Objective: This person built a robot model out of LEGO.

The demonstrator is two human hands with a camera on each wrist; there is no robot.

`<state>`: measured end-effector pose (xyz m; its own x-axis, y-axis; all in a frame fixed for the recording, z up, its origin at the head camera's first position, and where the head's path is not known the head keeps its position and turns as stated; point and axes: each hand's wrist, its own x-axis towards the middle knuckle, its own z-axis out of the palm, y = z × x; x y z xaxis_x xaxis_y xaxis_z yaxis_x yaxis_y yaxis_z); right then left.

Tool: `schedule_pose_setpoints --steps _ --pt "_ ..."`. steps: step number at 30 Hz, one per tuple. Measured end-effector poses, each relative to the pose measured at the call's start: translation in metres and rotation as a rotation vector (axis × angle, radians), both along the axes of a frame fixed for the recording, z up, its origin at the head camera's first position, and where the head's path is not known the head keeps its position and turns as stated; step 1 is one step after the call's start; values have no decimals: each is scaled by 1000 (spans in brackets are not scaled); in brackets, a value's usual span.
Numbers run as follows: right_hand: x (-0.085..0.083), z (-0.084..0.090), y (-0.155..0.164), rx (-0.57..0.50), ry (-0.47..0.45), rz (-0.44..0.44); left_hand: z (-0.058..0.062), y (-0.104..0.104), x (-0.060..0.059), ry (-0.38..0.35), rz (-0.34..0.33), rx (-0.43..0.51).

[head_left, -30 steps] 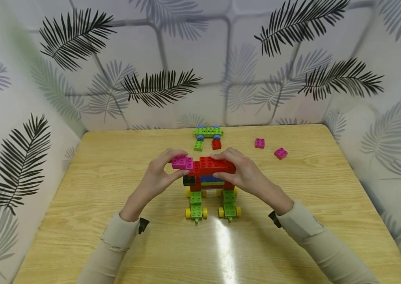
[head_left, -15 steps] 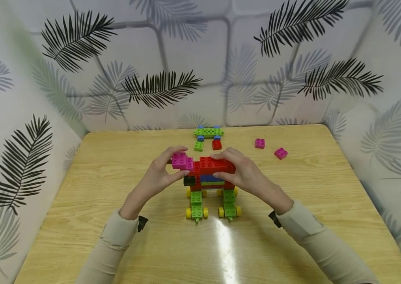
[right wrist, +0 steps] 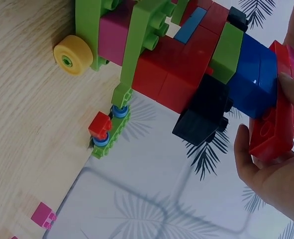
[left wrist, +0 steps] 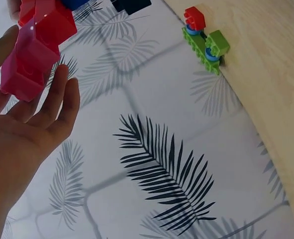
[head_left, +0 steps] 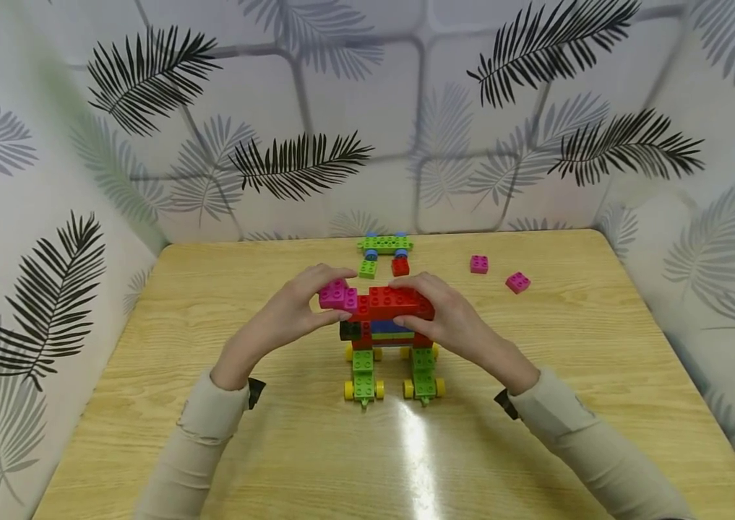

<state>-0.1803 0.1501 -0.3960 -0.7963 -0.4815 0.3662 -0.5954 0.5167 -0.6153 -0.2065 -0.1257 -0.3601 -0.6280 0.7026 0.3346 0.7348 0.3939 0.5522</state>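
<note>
1. Pink brick (head_left: 337, 295): located at the left end of the red top brick (head_left: 393, 302) of the block model (head_left: 388, 339), which stands near the middle of the tabletop (head_left: 211, 303), slightly toward the far edge.
2. Left hand (head_left: 295, 312): fingers curled over the pink brick from above, thumb beneath it; the brick is pinched between them. The left wrist view shows the fingers (left wrist: 62, 99) lying against the brick's side. Forearm runs from the near-left of the tabletop, wrist raised off the surface.
3. Right hand (head_left: 452, 318): fingers curved over the right end of the red top brick, thumb against its front face; the brick is clamped. The right wrist view shows a fingertip (right wrist: 291, 84) on its top and the thumb below. Forearm enters from the near-right corner.
4. Block model: red, blue and black bricks in the body, on two green legs (head_left: 362, 370) with yellow wheels (head_left: 348, 391).
5. Far edge, centre: small green assembly (head_left: 385, 244) with blue parts; a loose green brick (head_left: 367, 269) and red brick (head_left: 400, 266) just in front of it.
6. Far-right area: two loose pink bricks (head_left: 479, 264), (head_left: 517, 282), near each other, not touching.
</note>
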Motion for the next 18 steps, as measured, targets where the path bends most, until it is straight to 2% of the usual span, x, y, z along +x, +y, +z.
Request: schedule_pose_setpoints --steps 8,12,15,18 --pt "4 -5 4 -35 -71 -20 23 12 -3 -42 40 -206" --pt "3 -7 12 -102 -39 -31 29 19 -4 -50 24 -247" --pt "-3 -10 24 -163 -1 -74 33 24 -4 -42 11 -268" --pt "-11 -15 39 -190 4 -158 36 30 -4 -6 4 -309"
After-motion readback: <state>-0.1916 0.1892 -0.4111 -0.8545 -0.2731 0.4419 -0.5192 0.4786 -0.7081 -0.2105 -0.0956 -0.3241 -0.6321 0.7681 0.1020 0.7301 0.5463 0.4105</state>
